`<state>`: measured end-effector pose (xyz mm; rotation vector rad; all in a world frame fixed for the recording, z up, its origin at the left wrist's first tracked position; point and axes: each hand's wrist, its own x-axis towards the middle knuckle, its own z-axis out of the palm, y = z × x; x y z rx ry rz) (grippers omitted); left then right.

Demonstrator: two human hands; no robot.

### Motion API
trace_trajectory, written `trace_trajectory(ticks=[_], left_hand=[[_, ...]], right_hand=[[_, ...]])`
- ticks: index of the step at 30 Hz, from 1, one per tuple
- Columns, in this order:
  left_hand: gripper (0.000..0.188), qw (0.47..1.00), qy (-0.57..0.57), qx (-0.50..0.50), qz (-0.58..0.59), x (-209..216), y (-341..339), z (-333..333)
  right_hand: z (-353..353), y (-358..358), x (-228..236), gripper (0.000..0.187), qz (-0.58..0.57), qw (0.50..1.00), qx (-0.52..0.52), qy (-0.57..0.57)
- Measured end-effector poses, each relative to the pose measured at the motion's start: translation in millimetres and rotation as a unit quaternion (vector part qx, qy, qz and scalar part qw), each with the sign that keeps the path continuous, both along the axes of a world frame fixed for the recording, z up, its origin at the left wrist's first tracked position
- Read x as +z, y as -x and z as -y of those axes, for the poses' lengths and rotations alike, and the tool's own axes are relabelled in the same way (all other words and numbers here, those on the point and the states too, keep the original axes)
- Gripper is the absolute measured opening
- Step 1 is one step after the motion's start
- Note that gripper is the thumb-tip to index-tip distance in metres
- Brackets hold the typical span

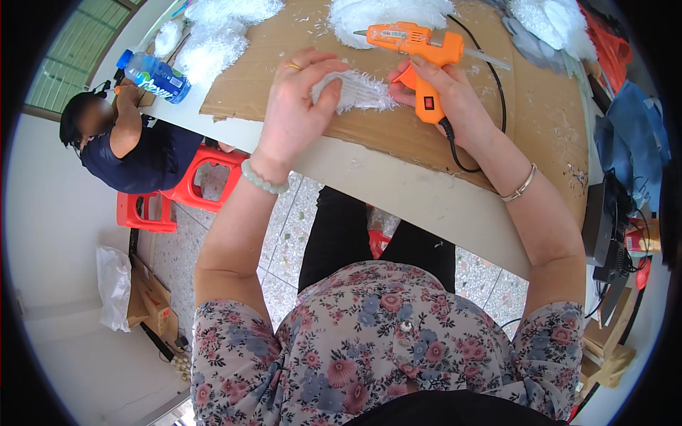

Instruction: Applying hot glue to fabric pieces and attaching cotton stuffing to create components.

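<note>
My right hand (455, 96) is closed around the handle of an orange hot glue gun (428, 96). Its nozzle points left over the cardboard, and a clear glue stick (490, 59) sticks out of its back end. To the left, my left hand (302, 103) has its thumb and fingers apart beside a white fringed, fluffy piece (359, 92). That piece lies on the cardboard between my two hands; whether the left fingers touch it is hard to tell.
A cardboard sheet (419, 153) covers much of the white table (355, 163). White fluffy heaps (220, 42) lie along the far side. The gun's black cord (503, 106) loops across the cardboard. At left are a blue-capped bottle (153, 77), a co-worker (142, 145) and red stools (206, 184).
</note>
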<state>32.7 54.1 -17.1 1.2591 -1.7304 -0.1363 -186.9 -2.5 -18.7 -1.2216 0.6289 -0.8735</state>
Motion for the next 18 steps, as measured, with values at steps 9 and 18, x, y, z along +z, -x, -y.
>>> trace_trajectory(ticks=[9, 18], left_hand=[[0.023, 0.955, 0.019, -0.022, 0.295, -14, 32, -17], [0.018, 0.993, -0.045, -0.062, 0.087, -12, 13, -5]], right_hand=[[-5, 2, 7, 0.032, 0.019, 1.000, -0.008, -0.015], [-3, -4, 1, 0.033, 0.015, 0.999, 0.028, 0.002]])
